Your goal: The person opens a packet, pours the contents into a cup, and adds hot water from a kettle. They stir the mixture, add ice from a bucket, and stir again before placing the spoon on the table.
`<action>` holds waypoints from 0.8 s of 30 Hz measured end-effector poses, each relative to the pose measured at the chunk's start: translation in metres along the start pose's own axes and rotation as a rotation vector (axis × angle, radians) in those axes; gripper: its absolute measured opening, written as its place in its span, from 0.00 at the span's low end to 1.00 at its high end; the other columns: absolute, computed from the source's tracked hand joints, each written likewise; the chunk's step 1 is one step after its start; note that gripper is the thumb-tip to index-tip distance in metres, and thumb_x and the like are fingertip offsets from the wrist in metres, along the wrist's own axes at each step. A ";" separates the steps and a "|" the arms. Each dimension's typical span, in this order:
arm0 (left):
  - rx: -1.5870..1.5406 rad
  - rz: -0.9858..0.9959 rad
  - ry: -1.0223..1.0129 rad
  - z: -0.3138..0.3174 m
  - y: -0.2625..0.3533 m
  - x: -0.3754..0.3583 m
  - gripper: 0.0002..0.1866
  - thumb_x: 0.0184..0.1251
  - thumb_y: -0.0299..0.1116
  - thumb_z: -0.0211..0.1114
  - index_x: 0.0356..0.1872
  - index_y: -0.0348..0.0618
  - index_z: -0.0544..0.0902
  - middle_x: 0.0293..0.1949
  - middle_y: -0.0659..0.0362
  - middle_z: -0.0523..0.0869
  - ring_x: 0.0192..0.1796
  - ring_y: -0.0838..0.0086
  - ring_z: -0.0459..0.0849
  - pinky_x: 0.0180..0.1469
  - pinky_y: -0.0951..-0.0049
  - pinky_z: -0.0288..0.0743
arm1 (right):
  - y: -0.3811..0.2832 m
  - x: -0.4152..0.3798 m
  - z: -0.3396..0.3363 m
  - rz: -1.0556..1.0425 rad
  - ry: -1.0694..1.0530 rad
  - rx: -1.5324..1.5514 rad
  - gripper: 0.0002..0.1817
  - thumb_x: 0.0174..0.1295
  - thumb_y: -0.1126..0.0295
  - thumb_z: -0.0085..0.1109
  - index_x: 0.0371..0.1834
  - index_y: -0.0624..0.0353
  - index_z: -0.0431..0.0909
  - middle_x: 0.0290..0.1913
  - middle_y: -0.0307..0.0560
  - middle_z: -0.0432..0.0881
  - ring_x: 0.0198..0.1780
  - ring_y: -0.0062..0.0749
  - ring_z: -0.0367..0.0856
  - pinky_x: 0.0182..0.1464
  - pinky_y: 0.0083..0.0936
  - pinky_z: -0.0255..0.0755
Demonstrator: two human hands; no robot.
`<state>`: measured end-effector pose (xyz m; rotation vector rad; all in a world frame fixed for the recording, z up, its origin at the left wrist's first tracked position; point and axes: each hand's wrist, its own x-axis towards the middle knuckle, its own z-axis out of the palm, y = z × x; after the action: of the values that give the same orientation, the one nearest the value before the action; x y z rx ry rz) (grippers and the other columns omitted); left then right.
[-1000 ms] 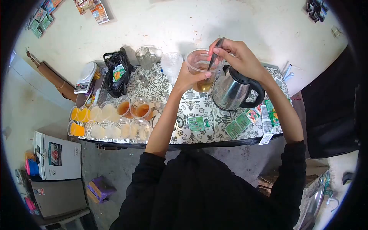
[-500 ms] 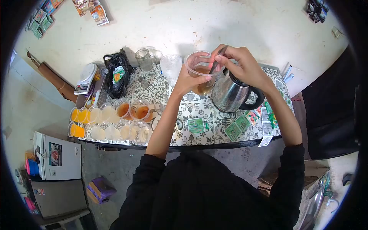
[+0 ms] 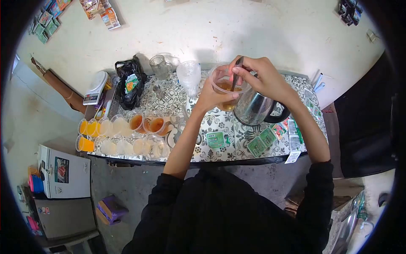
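My left hand (image 3: 209,96) is wrapped round a clear plastic cup (image 3: 227,106) with amber-brown liquid in it, raised above the back of the table. Between the fingers of my right hand (image 3: 265,78) is a spoon (image 3: 235,76), its handle sticking up and its lower end in the liquid. The bowl of the spoon cannot be made out. Close by, under my right hand, stands a shiny metal kettle (image 3: 253,113) with a black handle. Green sachets (image 3: 216,139) lie on the patterned table (image 3: 218,120) in front of the kettle.
At left stand two rows of filled cups: orange drinks (image 3: 87,144), pale ones (image 3: 108,147) and brown ones (image 3: 136,122). Behind them are a black plastic bag (image 3: 129,95), a glass mug (image 3: 159,67), stacked clear cups (image 3: 188,75) and a kitchen scale (image 3: 95,89).
The cup has shifted slightly right and toward me, held in my left hand. My right hand has moved the spoon within the cup, and its handle now stands more upright.
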<state>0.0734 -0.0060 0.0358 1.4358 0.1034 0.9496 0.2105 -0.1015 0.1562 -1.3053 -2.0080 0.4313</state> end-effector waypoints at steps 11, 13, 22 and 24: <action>0.163 0.170 0.105 0.019 0.010 -0.029 0.45 0.35 0.27 0.78 0.59 0.40 0.63 0.49 0.53 0.77 0.50 0.69 0.77 0.54 0.67 0.73 | 0.004 -0.032 0.021 -0.258 0.107 -0.240 0.08 0.61 0.71 0.54 0.39 0.62 0.78 0.39 0.51 0.82 0.38 0.44 0.82 0.40 0.31 0.76; 0.130 0.128 0.142 0.025 0.006 -0.043 0.45 0.34 0.26 0.78 0.60 0.40 0.62 0.49 0.52 0.77 0.50 0.69 0.78 0.53 0.67 0.73 | 0.000 -0.040 0.025 -0.241 0.089 -0.201 0.06 0.60 0.74 0.54 0.37 0.63 0.79 0.37 0.50 0.82 0.36 0.40 0.81 0.39 0.28 0.75; 0.213 0.052 0.228 0.032 0.022 -0.101 0.47 0.31 0.23 0.78 0.60 0.40 0.63 0.50 0.51 0.78 0.53 0.68 0.78 0.55 0.68 0.73 | -0.021 -0.046 0.056 -0.267 -0.004 0.056 0.08 0.55 0.79 0.59 0.38 0.61 0.81 0.36 0.45 0.84 0.36 0.36 0.84 0.38 0.24 0.77; 0.229 0.080 0.275 0.030 0.030 -0.116 0.48 0.29 0.23 0.78 0.59 0.40 0.63 0.49 0.52 0.78 0.53 0.68 0.78 0.56 0.68 0.72 | -0.018 -0.040 0.067 -0.359 -0.027 0.036 0.09 0.52 0.76 0.59 0.38 0.58 0.78 0.38 0.46 0.82 0.34 0.41 0.83 0.36 0.30 0.78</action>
<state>0.0011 -0.1038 0.0128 1.5190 0.3706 1.2291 0.1615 -0.1393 0.1048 -0.8942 -2.1887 0.3139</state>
